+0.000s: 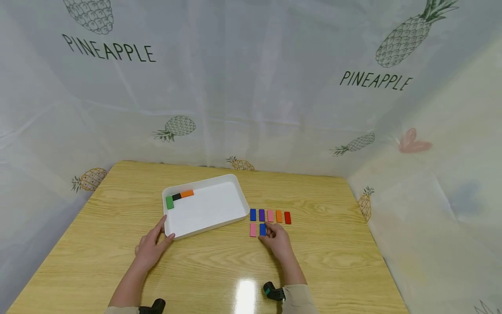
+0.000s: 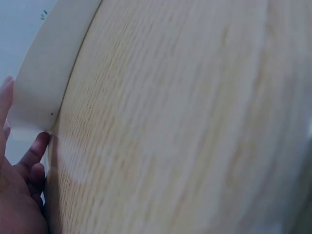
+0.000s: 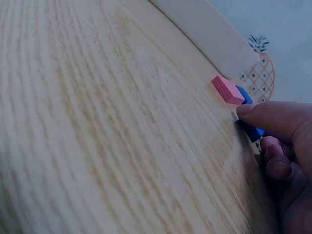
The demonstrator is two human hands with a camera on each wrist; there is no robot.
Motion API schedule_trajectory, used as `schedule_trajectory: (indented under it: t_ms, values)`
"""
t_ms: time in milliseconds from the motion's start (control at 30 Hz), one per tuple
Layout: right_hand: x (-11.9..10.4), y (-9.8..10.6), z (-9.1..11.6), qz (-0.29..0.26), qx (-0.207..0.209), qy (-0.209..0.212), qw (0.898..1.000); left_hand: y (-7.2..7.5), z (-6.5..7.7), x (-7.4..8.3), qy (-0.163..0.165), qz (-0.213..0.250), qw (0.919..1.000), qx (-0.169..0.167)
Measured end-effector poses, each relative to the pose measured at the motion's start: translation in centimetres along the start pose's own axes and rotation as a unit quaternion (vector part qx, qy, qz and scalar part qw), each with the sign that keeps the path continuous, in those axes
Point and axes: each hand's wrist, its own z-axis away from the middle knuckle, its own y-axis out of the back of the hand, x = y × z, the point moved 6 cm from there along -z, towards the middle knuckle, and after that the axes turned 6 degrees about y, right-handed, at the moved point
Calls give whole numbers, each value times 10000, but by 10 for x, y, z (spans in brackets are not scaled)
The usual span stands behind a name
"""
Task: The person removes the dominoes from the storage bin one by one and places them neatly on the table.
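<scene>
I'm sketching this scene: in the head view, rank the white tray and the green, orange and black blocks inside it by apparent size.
1. White tray
2. Green block and orange block: too alike to rank
3. Black block

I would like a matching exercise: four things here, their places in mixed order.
1. black rectangular block
2. red rectangular block
3. left hand
4. right hand

A. near left corner of the white rectangular tray
B. right end of the far block row
C. at a blue rectangular block
D. between a green rectangular block and an orange rectangular block

1-D; 2-B; 3-A; 4-C
</scene>
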Motion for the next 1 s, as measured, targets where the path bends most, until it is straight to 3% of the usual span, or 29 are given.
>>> schedule_trajectory:
  t_ms: [300,600,1000]
  values:
    - [2,-1,0,178,-41,-46,9998,0,-1,1,-146,16,9998,130]
    - [2,1,0,141,4,-64,9999,-2,-3,2,-46,51,10000,35]
    - [2,-1,-3,138,-25,-19,9999,0,-4,-1,-88,5,9999,146]
